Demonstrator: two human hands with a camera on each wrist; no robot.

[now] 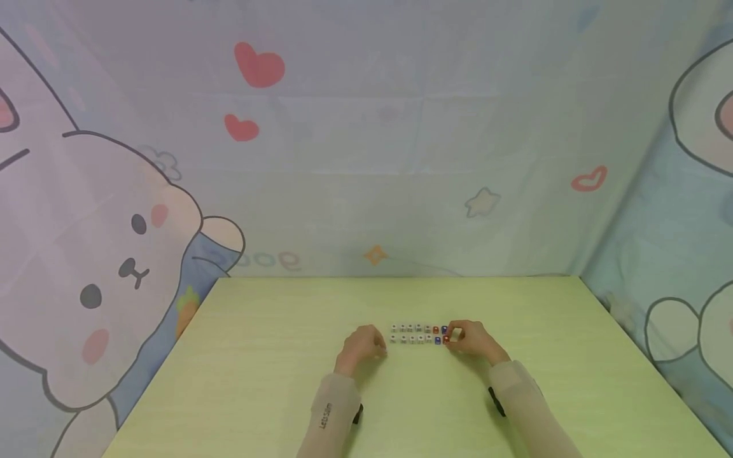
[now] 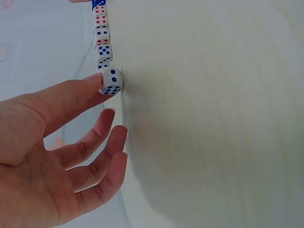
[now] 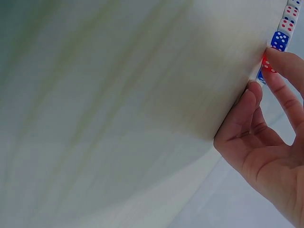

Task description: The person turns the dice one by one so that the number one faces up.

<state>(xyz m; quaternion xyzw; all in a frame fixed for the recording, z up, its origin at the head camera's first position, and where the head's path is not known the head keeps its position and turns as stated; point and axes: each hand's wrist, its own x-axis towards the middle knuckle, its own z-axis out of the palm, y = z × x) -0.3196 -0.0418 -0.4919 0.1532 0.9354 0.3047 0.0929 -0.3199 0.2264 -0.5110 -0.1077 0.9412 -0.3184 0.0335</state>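
Two short rows of small dice lie side by side on the table. White dice (image 1: 411,340) with dark or red dots make up the left part, and red and blue dice stand at the right end. My right hand (image 1: 471,337) is at that end, its thumb and index finger pinching a red die (image 3: 268,64) beside a blue die (image 3: 280,41). At the left end, my left hand (image 1: 362,344) has loosely bent, spread fingers. In the left wrist view its thumb tip overlaps the end white die (image 2: 111,80); the head view shows a small gap there.
The pale yellow-green table (image 1: 275,318) reaches back to a cloth backdrop (image 1: 355,140) printed with hearts and cartoon animals. Both forearms wear light sleeves (image 1: 338,394), with a dark strap at each wrist.
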